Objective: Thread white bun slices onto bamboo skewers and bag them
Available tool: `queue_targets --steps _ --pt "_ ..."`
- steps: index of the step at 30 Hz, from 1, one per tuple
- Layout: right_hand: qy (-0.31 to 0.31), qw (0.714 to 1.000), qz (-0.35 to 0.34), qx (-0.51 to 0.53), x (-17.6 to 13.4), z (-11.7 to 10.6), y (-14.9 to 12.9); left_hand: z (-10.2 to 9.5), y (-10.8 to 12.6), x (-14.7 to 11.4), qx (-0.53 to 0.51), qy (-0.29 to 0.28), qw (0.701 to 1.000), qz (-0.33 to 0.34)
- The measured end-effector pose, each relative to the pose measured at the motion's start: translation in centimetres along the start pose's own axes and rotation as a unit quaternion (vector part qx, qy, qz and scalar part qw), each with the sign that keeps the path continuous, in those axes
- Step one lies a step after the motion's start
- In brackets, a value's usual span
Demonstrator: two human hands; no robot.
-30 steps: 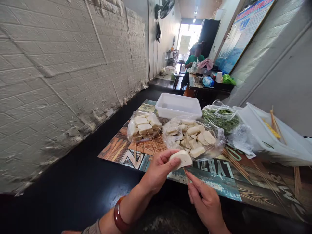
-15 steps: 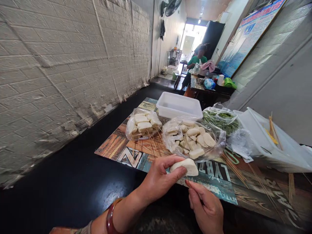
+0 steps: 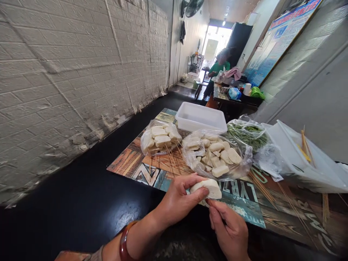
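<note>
My left hand [image 3: 181, 197] is closed round a thick white slice of steamed bun [image 3: 213, 188], fingers on top and thumb across its near face. Just below the slice, my right hand [image 3: 230, 226] pinches what looks like a thin bamboo skewer; only a short bit of it shows by the fingertips, close to the slice's lower edge. Beyond my hands, an open clear plastic bag [image 3: 246, 159] holds many loose white slices. Left of it, a second bag [image 3: 146, 139] has stacked slices with several skewers [image 3: 171, 157] sticking out toward me.
A white plastic tub [image 3: 201, 125] stands behind the bags. To the right are a bag of green vegetables [image 3: 248, 136], green-handled scissors [image 3: 259, 174], loose skewers [image 3: 262, 188] and a tilted white bin [image 3: 285, 145]. A person in green [image 3: 217, 67] sits farther back.
My right hand has come slightly up and left, its fingertips now closer to the slice's underside. The left hand keeps its hold; the view has shifted a little.
</note>
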State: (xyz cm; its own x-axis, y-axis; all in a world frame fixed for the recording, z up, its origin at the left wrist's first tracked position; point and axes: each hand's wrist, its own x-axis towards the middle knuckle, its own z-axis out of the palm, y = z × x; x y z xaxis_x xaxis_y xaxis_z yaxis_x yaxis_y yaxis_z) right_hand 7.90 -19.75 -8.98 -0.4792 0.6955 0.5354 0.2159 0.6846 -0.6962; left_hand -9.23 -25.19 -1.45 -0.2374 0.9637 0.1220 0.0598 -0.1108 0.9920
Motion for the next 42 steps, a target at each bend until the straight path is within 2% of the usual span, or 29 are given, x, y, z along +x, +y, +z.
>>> queue_targets --steps 4,7,12,16,18,19,21,22,24,26,27,30,34,38,42 --pt "-0.007 1.000 -0.020 -0.017 0.9 0.0 -1.0 0.1 -0.7 -0.1 -0.002 -0.012 1.000 -0.008" --pt "-0.008 1.000 -0.003 -0.014 1.5 0.2 -1.5 0.4 -1.5 -0.2 -0.008 -0.023 0.999 -0.029" --pt "-0.047 0.990 0.091 0.098 1.8 0.2 -1.0 0.4 -2.3 0.5 -0.040 -0.054 0.995 -0.069" --pt "-0.047 0.957 0.198 0.208 1.2 -0.7 0.5 0.1 -2.2 2.9 -0.045 -0.056 0.996 -0.054" --pt "-0.018 0.931 0.256 0.259 0.7 -1.1 1.4 0.3 -2.1 4.9 0.023 -0.027 0.999 -0.020" --pt "0.001 0.918 0.280 0.282 0.4 -1.3 1.9 0.6 -2.1 6.0 0.091 -0.015 0.996 0.005" --pt "0.035 0.895 0.309 0.321 -0.1 -1.7 2.6 1.6 -2.2 8.3 0.280 -0.025 0.958 0.058" --pt "0.046 0.887 0.314 0.336 -0.2 -1.9 2.8 2.2 -2.4 9.4 0.375 -0.048 0.924 0.065" --pt "0.058 0.880 0.313 0.351 -0.5 -2.2 3.0 3.6 -2.8 11.2 0.532 -0.083 0.842 0.039" --pt "0.062 0.883 0.307 0.348 -0.6 -2.6 2.9 5.0 -3.3 12.5 0.593 -0.093 0.799 0.016" --pt "0.064 0.887 0.304 0.343 -0.6 -2.8 2.9 5.5 -3.6 12.9 0.604 -0.093 0.791 0.011" --pt "0.063 0.894 0.301 0.328 -0.8 -3.3 2.8 6.6 -4.3 13.5 0.619 -0.091 0.780 0.006" --pt "0.058 0.896 0.301 0.320 -1.2 -3.9 3.2 7.1 -5.1 12.9 0.622 -0.081 0.778 0.008" --pt "0.060 0.893 0.302 0.329 -1.6 -4.0 3.7 7.6 -6.0 11.5 0.609 -0.071 0.790 0.011" --pt "0.055 0.885 0.310 0.343 -1.7 -3.9 3.9 7.8 -7.1 10.5 0.567 -0.068 0.821 0.019"
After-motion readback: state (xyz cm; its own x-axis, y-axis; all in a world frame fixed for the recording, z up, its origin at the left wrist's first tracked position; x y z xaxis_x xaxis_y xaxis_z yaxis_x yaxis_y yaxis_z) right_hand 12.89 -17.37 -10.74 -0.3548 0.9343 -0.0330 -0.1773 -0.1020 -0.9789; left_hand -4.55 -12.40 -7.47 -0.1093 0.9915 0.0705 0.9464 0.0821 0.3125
